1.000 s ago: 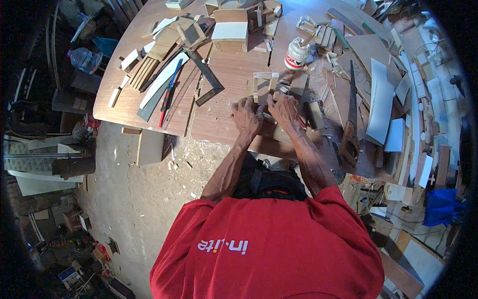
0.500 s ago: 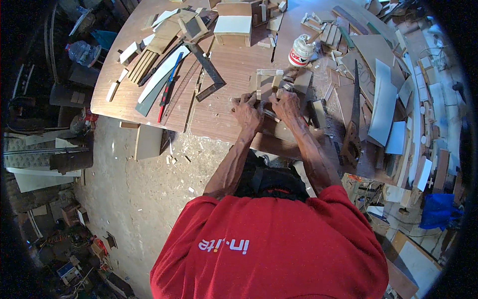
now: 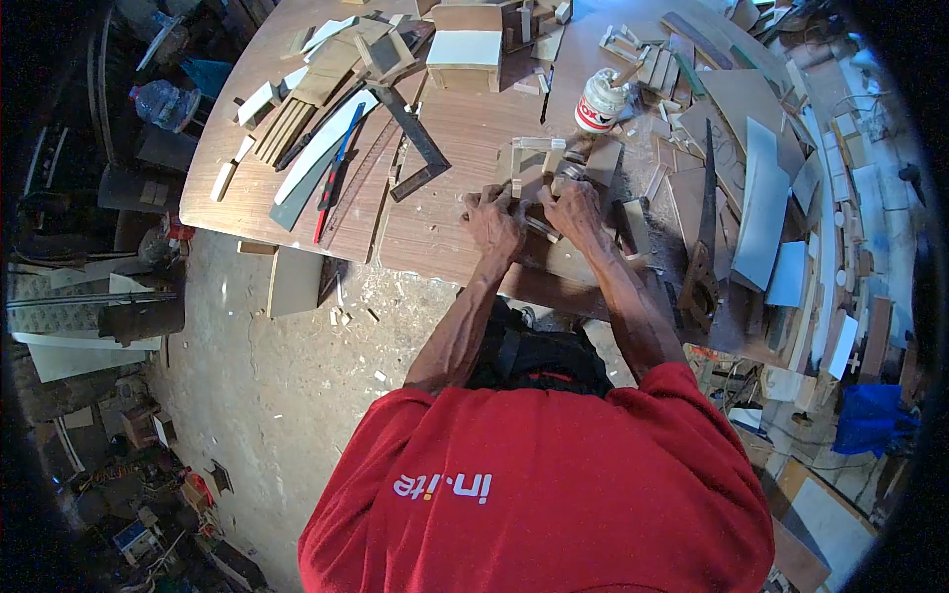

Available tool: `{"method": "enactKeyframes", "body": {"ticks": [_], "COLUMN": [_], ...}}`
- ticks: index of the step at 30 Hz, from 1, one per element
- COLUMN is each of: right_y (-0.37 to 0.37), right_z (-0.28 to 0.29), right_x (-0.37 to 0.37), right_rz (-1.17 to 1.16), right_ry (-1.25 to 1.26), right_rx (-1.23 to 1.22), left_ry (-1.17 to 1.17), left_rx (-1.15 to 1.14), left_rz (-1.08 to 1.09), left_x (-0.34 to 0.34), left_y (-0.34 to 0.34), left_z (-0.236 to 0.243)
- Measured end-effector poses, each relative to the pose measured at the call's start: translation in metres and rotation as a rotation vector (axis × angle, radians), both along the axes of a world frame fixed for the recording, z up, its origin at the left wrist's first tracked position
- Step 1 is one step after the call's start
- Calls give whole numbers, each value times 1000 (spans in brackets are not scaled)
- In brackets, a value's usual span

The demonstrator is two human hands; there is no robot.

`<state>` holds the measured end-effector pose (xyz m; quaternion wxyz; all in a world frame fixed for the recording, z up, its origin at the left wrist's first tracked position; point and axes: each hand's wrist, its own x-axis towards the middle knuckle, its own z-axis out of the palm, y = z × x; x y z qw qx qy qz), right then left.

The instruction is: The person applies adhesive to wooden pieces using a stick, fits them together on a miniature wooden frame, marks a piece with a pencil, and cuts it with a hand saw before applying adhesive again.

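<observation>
A small U-shaped frame of pale wood strips [image 3: 539,144] lies on the worktable [image 3: 465,138] in front of me. My left hand [image 3: 494,221] has its fingers bent and pressed together at the lower end of the frame's left strip. By the right strip's lower end, my right hand [image 3: 574,210] is closed, its fingers hiding what they grip. A dark tool with a shiny metal part [image 3: 570,170] lies just beyond the right fingers. Under my wrists, a pale strip [image 3: 542,229] shows partly between the hands.
A white glue jar [image 3: 599,101] with a brush stands beyond my right hand. A handsaw [image 3: 703,257] and board offcuts [image 3: 756,188] crowd the right side. To the left lie a dark try square [image 3: 425,153] and a red-and-blue tool [image 3: 336,173]. A small box-like wooden piece [image 3: 464,49] stands at the back.
The U-shaped frame and both hands have shifted very slightly to the right. My hands keep nearly the same pose at the frame's lower ends.
</observation>
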<state>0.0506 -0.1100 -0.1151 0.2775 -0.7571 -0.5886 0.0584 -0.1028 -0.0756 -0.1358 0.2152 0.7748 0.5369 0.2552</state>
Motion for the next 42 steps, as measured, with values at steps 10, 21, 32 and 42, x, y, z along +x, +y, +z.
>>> {"method": "enactKeyframes", "body": {"ticks": [10,21,32,42], "right_y": [-15,-11,7,14], "right_z": [16,27,-6,-21], "right_x": [-11,-45,-34,-39], "right_rz": [-63,-391,-354,-425], "right_ry": [-17,597,676,538], "right_rx": [73,365,400,385], "left_ry": [41,-7,10,68], "left_rx": [-72,-126,-108,-119], "left_rz": [33,34,3,8], "left_x": [6,5,6,6], "left_y": [-6,-4,1,-3], "left_z": [20,22,17,20]}}
